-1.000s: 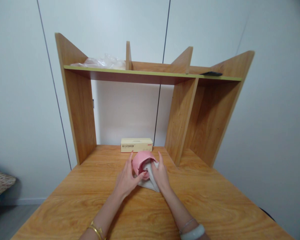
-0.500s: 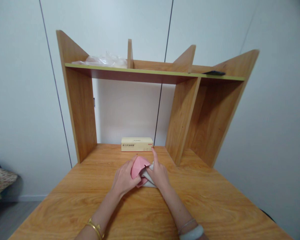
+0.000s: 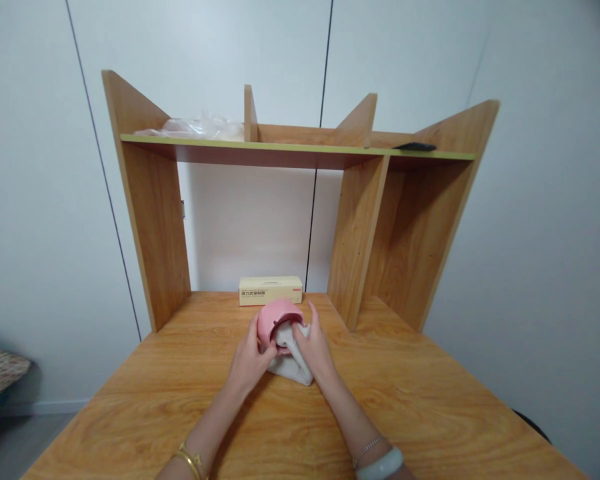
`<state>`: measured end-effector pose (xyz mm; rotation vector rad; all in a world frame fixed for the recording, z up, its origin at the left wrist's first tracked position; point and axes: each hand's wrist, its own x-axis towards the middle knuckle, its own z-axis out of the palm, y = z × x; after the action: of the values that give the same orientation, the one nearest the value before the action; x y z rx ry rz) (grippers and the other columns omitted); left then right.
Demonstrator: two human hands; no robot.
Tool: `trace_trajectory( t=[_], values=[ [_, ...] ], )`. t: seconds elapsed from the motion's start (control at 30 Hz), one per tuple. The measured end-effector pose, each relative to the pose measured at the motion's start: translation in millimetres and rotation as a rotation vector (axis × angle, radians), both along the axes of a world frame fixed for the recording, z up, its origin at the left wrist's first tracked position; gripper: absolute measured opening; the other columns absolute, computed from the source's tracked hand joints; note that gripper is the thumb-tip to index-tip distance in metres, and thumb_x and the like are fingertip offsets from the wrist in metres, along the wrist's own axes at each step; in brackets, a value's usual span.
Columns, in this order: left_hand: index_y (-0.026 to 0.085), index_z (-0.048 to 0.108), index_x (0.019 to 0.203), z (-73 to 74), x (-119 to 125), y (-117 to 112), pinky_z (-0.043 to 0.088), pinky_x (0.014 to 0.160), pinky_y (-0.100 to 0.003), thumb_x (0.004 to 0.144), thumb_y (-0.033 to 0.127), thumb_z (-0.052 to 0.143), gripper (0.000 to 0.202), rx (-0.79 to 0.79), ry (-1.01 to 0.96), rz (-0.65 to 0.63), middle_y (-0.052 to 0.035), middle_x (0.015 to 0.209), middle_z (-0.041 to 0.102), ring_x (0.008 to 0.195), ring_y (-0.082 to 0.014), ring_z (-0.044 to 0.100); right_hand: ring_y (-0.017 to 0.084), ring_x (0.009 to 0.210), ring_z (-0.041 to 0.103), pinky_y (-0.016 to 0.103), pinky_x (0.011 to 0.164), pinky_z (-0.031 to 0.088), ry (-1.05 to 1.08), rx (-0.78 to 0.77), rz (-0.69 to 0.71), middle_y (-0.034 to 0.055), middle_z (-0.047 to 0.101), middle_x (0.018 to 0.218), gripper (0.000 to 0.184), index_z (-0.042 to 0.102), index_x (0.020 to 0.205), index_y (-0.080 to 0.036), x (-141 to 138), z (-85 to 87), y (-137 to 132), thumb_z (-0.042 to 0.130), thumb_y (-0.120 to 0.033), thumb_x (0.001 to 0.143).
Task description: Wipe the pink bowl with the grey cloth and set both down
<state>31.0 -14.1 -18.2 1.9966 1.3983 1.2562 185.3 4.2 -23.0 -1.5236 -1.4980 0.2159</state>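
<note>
A pink, hollow, bowl-like container (image 3: 276, 313) is tilted over the desk with its open side toward me and a small dark notch at its rim. My left hand (image 3: 250, 357) grips its left side, thumb at the lower rim. My right hand (image 3: 316, 347) is closed on a pale grey cloth (image 3: 294, 368), its thumb by the opening and its index finger pointing up. Part of that cloth is tucked inside the pink container, and the rest hangs below onto the desk. The fingers behind the container are hidden.
A cream-coloured box (image 3: 270, 291) with printed lettering stands behind my hands on the wooden desk (image 3: 180, 400). Over it rises a wooden shelf unit (image 3: 360, 247), holding a clear plastic bag (image 3: 200, 127) and a flat dark item (image 3: 415, 146). Patterned fabric (image 3: 3, 373) lies at far left.
The pink container has turned so its opening faces me more and shows its round rim. My right hand has shifted with the cloth, and more cloth shows below. The view has moved slightly.
</note>
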Motion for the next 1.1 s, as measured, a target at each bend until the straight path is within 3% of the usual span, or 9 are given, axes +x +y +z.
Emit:
trace_trajectory(
  t=[0.1,0.2,0.37,0.47,0.57,0.7,0.87,0.97,1.1],
  values=[
    [0.02,0.04,0.132,4.4,-4.6,-1.4,0.043,0.089,-0.036,0.072,0.025,0.053,0.062,0.029,0.133,0.025,-0.0083,0.118,0.059,0.102,-0.0233,0.057,0.023,0.069,0.063,0.029,0.062,0.042,-0.272,-0.097,-0.115,0.0063,0.068,0.073,0.074,0.015,0.143,-0.016,2.8,9.3,-6.0,0.051,-0.034,0.08],
    [0.02,0.044,0.13,7.6,-6.9,-3.6,0.041,0.093,-0.038,0.071,0.026,0.055,0.06,0.086,0.21,-0.002,-0.0098,0.119,0.058,0.106,-0.0251,0.055,0.022,0.068,0.063,0.027,0.061,0.04,-0.387,-0.1,-0.091,0.0043,0.067,0.071,0.076,0.012,0.143,-0.019,4.9,11.6,-8.6,0.052,-0.03,0.079],
    [0.02,0.027,0.139,5.4,-3.1,-3.2,0.04,0.094,-0.039,0.078,0.041,0.054,0.07,0.153,0.11,-0.037,-0.011,0.124,0.054,0.111,-0.0245,0.052,0.02,0.065,0.062,0.026,0.059,0.04,-0.16,-0.072,-0.007,0.0023,0.065,0.068,0.072,0.01,0.144,-0.016,5.5,1.1,-4.8,0.043,-0.022,0.08],
    [0.018,0.011,0.143,1.3,1.2,-0.3,0.04,0.094,-0.039,0.078,0.044,0.056,0.084,0.124,0.013,-0.054,-0.0137,0.127,0.05,0.113,-0.0247,0.05,0.019,0.075,0.063,0.027,0.065,0.044,0.076,0.032,0.028,0.0074,0.067,0.086,0.065,0.015,0.142,-0.014,1.9,-4.4,-0.4,0.038,-0.024,0.082],
    [0.019,0.01,0.143,-0.3,3.0,1.3,0.039,0.096,-0.036,0.082,0.036,0.051,0.076,0.134,-0.059,-0.091,-0.0131,0.131,0.047,0.117,-0.0224,0.047,0.019,0.087,0.062,0.027,0.072,0.045,0.177,0.111,0.057,0.0117,0.064,0.102,0.061,0.023,0.14,-0.013,-1.9,-3.8,1.1,0.037,-0.032,0.084],
    [0.025,0.025,0.141,5.7,-3.1,-2.2,0.041,0.093,-0.037,0.076,0.023,0.05,0.07,0.112,0.08,-0.002,-0.0081,0.123,0.055,0.11,-0.0232,0.053,0.022,0.071,0.063,0.029,0.064,0.044,-0.08,-0.025,-0.039,0.0057,0.067,0.076,0.069,0.019,0.142,-0.017,-0.7,4.4,-3.8,0.046,-0.038,0.081],
    [0.029,0.038,0.135,14.0,-10.9,-8.6,0.043,0.09,-0.038,0.075,0.033,0.053,0.062,0.096,0.306,0.02,-0.0058,0.114,0.061,0.102,-0.0249,0.058,0.021,0.064,0.061,0.027,0.062,0.04,-0.322,-0.08,0.0,0.0015,0.064,0.066,0.067,0.02,0.142,-0.02,5.8,5.9,-6.9,0.046,-0.03,0.081],
    [0.025,0.028,0.14,13.8,-8.5,-8.7,0.042,0.091,-0.037,0.079,0.042,0.051,0.067,0.142,0.201,0.033,-0.0075,0.121,0.058,0.107,-0.0246,0.056,0.02,0.068,0.062,0.027,0.063,0.042,-0.177,-0.055,0.039,0.0024,0.065,0.072,0.064,0.021,0.142,-0.018,5.7,-0.9,-3.7,0.041,-0.028,0.082],
    [0.018,0.011,0.143,9.5,-0.7,-6.1,0.044,0.088,-0.037,0.079,0.046,0.052,0.081,0.121,0.06,0.04,-0.0121,0.129,0.051,0.108,-0.0249,0.055,0.02,0.09,0.061,0.029,0.073,0.045,0.121,0.079,0.068,0.0102,0.065,0.103,0.057,0.026,0.139,-0.016,0.1,-8.4,2.1,0.035,-0.032,0.085]
  ],
)
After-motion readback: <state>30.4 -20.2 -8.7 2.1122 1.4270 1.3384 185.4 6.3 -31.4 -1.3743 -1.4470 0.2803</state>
